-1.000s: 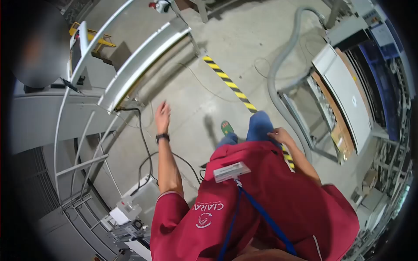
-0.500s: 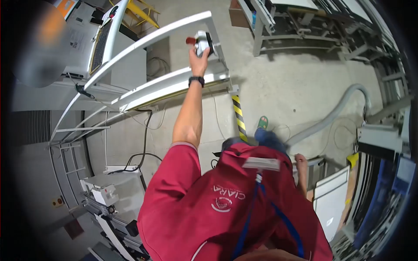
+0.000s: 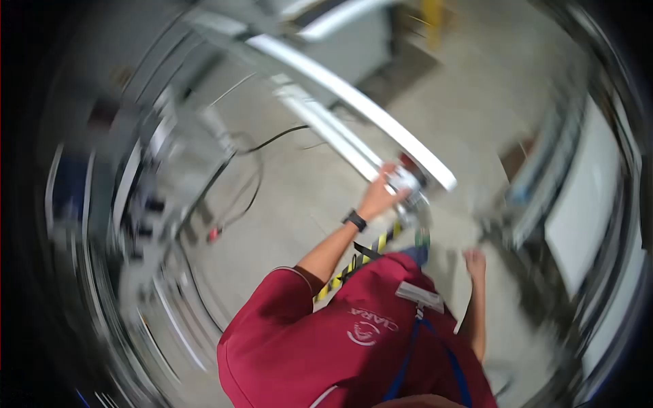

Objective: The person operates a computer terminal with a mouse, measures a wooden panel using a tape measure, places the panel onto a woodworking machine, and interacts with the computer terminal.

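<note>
My left hand (image 3: pixel 382 195), with a dark watch (image 3: pixel 354 220) on its wrist, reaches forward with the fingers bent round a small white-and-dark device (image 3: pixel 404 181) that has a red part. Motion blur hides what kind of device it is, and I cannot tell whether it is fixed to the frame. It sits close to the end of a long white metal frame (image 3: pixel 367 109). Down at my side hangs my right hand (image 3: pixel 475 260), its fingers curled in, with nothing visible in it.
Yellow-and-black striped tape (image 3: pixel 330 285) runs along the floor near my feet. A black cable (image 3: pixel 258 187) lies to the left, beside blurred machinery (image 3: pixel 180 153). Metal racks or benches holding a white panel (image 3: pixel 585 211) stand at the right.
My view has swung left, so the white frame now slants down to the right. My left hand stays at the device and is nearer my body. The right arm shows more fully.
</note>
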